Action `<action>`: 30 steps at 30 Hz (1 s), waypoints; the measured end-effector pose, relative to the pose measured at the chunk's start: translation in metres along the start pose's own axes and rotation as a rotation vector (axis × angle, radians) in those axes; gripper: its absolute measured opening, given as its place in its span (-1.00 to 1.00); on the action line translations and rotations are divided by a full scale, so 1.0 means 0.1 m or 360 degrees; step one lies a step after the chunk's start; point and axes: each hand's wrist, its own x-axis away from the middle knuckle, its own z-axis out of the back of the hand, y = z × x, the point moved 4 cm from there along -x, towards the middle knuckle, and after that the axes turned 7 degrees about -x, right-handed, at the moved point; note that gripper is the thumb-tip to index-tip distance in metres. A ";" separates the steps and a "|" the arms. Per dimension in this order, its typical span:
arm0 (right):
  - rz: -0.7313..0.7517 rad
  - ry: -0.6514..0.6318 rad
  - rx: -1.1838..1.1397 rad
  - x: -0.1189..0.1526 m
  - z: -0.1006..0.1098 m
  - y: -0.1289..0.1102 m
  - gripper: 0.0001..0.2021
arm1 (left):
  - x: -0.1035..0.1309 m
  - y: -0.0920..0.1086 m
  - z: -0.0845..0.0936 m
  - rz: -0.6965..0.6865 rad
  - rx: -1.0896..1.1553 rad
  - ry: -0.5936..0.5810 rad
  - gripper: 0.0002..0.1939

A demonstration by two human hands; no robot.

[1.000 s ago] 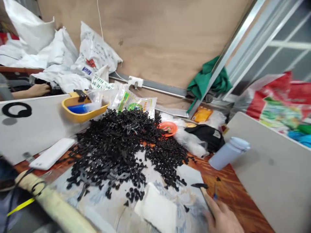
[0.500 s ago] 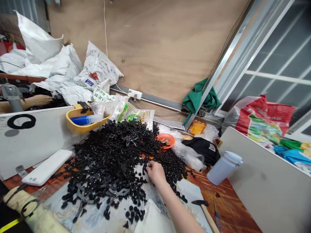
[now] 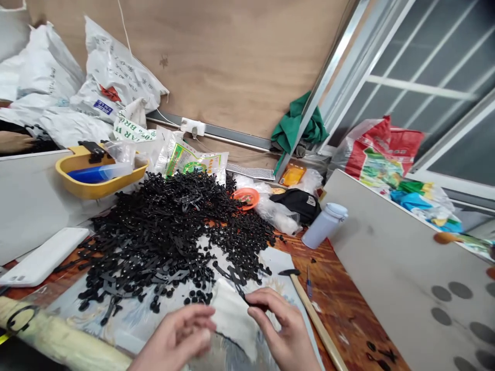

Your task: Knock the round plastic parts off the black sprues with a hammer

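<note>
Parts pile spreads across ctr. of table, cloth in front, hammer to R, w/ screwdriver just beside; flat device sits L, basket rear L, dish at pile's rear R, bottle nr. R panel.

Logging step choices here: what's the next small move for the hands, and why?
Probably bring the left hand over to steady the free end of the black part. The right hand seems to pinch only its near end, the left looks empty and close by, and the white cloth lies just below.
</note>
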 end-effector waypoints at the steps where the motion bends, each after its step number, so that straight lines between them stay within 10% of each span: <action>1: 0.0060 0.0016 -0.0023 0.06 0.02 -0.06 -0.90 | -0.08 0.07 -0.12 -0.0102 0.0026 -0.0045 -0.57; 5: 0.0049 0.0036 -0.0221 0.32 0.02 -0.14 -0.88 | -0.22 0.20 -0.46 -0.0337 0.0241 -0.0144 -0.41; 9: -0.0642 0.0228 -0.0813 0.53 0.06 0.04 -0.83 | -0.18 0.23 -0.49 -0.0439 0.0206 -0.0143 -0.28; 15: -0.1355 0.0068 -0.1818 0.49 0.04 0.22 -0.67 | -0.07 0.20 -0.62 -0.0111 -0.0137 -0.0622 -0.58; 30: -0.1346 0.0391 -0.1888 0.58 -0.31 0.30 -0.63 | -0.09 -0.22 -0.76 0.0044 -0.0166 -0.0268 -0.62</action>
